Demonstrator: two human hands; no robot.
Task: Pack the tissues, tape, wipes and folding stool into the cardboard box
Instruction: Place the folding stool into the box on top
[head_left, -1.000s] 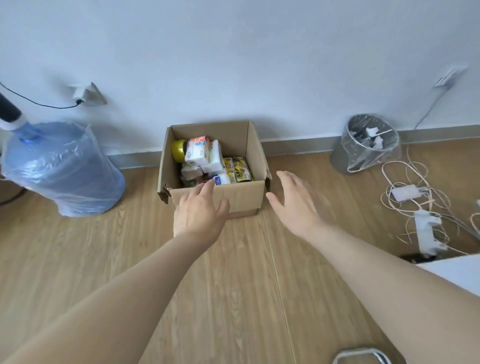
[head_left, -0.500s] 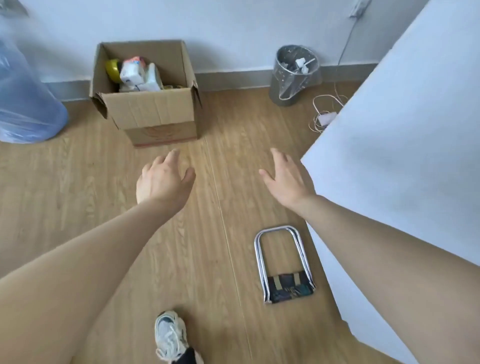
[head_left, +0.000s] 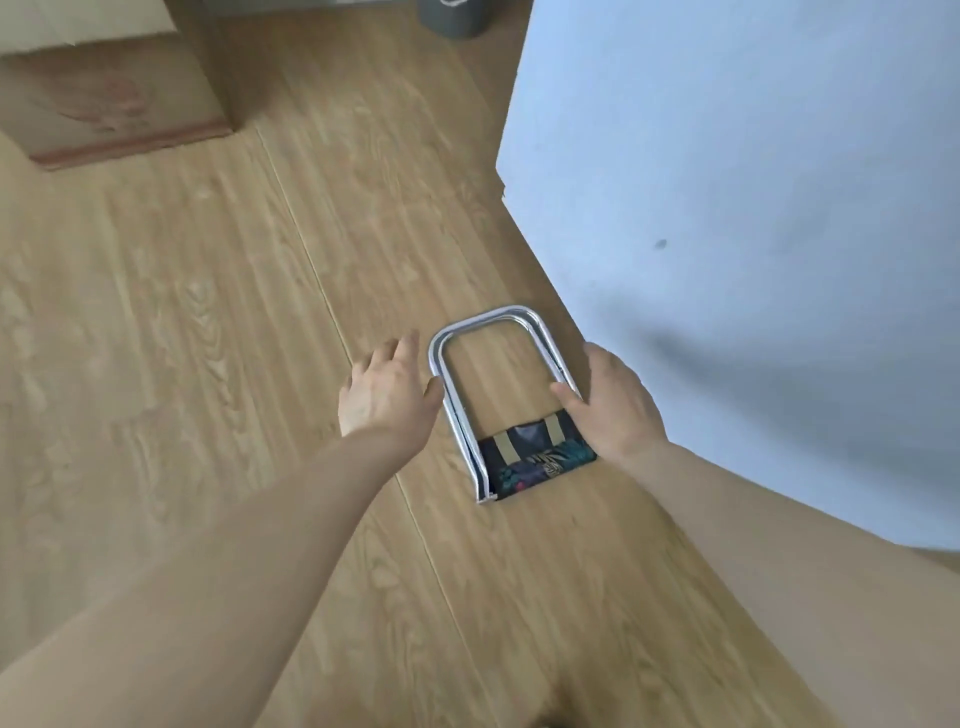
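The folding stool (head_left: 485, 325) lies flat and folded on the wooden floor, a chrome U-shaped frame with dark patterned fabric at its near end. My left hand (head_left: 387, 397) is at the frame's left tube, fingers spread, thumb touching or nearly touching it. My right hand (head_left: 615, 408) rests over the right tube, fingers curled onto it beside the fabric. The cardboard box (head_left: 111, 96) stands at the top left; only its lower front wall shows, its contents out of view.
A large white surface (head_left: 753, 208), a bed or table, fills the right side, its edge close to the stool. The base of a grey waste bin (head_left: 454, 18) shows at the top. Wooden floor (head_left: 208, 312) lies between box and stool.
My view has swung down and away from the box. Both hands have dropped from mid-air to the stool's two side tubes, which now lies directly between them.
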